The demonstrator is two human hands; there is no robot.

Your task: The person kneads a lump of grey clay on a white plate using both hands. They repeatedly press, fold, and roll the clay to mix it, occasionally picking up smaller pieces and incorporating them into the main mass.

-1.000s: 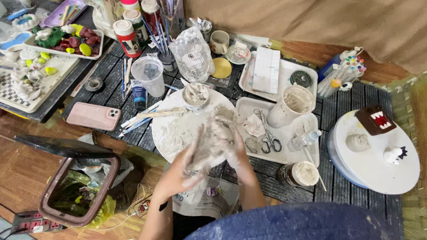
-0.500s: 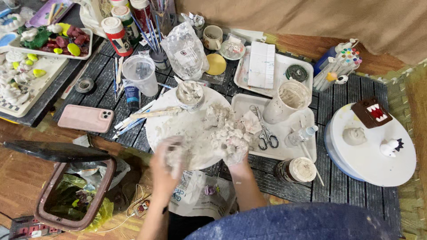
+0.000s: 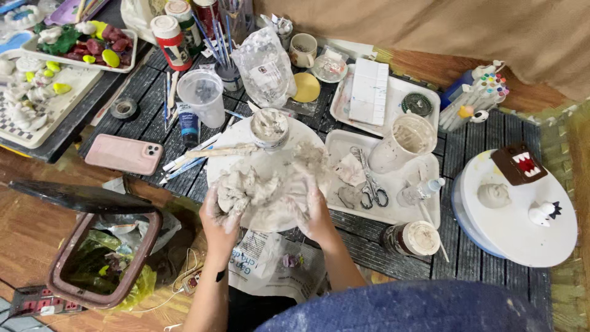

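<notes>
A lump of wet grey clay (image 3: pixel 261 190) lies on a round white board (image 3: pixel 270 166) in front of me. My left hand (image 3: pixel 220 215), smeared with clay, grips the lump's left end at the board's near edge. My right hand (image 3: pixel 316 212) presses against the lump's right side, fingers spread over it. A small clay-filled cup (image 3: pixel 269 128) and a clay-coated stick (image 3: pixel 224 150) sit on the far part of the board.
A white tray (image 3: pixel 384 212) with scissors (image 3: pixel 370 184) and a clay-smeared cup (image 3: pixel 405 141) lies to the right. A turntable (image 3: pixel 516 233) holds small figures. A pink phone (image 3: pixel 125 154), a clear cup (image 3: pixel 203 95) and paint bottles stand left; a bin (image 3: pixel 104 258) is on the floor.
The view has dropped and shifted slightly. Both hands have pulled the clay lump toward the near edge of the board, the left hand sliding down and left around it.
</notes>
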